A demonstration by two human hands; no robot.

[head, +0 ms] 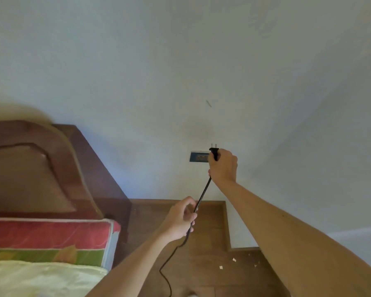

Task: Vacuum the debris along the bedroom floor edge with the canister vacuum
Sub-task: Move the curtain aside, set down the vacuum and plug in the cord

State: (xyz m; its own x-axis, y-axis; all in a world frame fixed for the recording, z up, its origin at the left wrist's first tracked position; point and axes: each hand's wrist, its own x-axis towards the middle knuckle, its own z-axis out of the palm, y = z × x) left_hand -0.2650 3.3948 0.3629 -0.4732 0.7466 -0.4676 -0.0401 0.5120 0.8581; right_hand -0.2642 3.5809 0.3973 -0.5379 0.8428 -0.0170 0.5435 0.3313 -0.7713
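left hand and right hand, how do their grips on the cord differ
The right hand is raised near the wall socket, while the left hand sits lower, over the floor. The right hand wraps the plug with its prongs pointing up; the left hand loosely holds the cord further down. Both hold the same black cord.

The brown wooden floor (210,230) meets the pale wall. A few small pale debris (221,267) scraps lie scattered on it near the wall edge. The bed (51,239) stands on it at left.
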